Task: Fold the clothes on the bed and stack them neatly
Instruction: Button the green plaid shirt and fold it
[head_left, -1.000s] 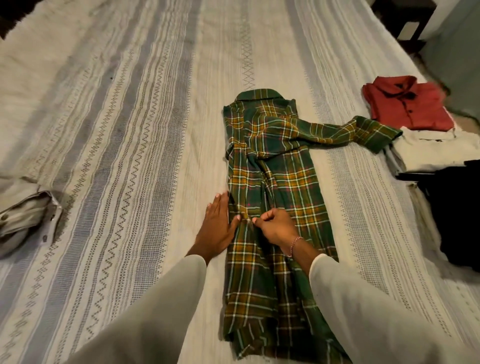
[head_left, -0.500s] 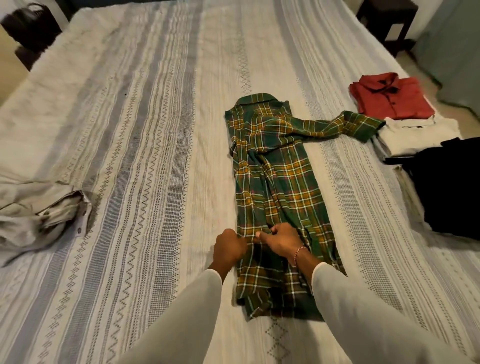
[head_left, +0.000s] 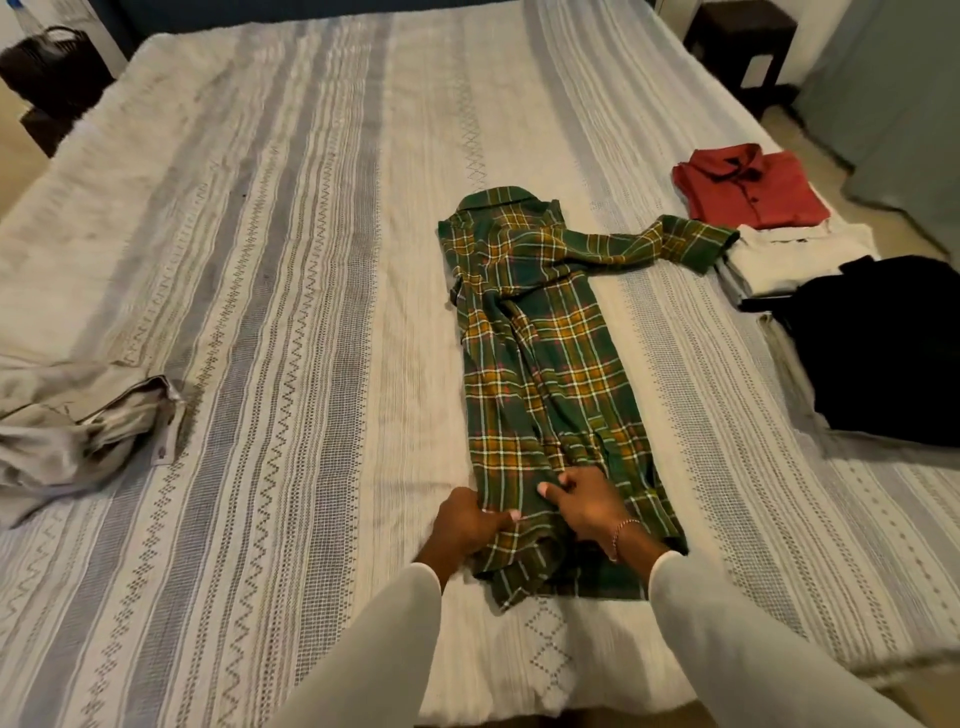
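At the near edge of the bed (head_left: 311, 260), the fingers (head_left: 498, 517) of the left hand (head_left: 460, 525) are curled and pinch the left hem of the plaid shirt (head_left: 550, 364). The right hand (head_left: 584, 506) grips the cloth just beside it, thumb up. The shirt lies long in the middle of the bed, collar far away, one sleeve (head_left: 670, 244) still thrown out to the right. I think the hem must be lifted evenly by both hands and carried toward the collar, after the sleeve is tucked in. On the right lie a red shirt (head_left: 753, 189), a white piece (head_left: 795, 254) and a black one (head_left: 883, 343); at the left, a grey garment (head_left: 78, 426) not folded.
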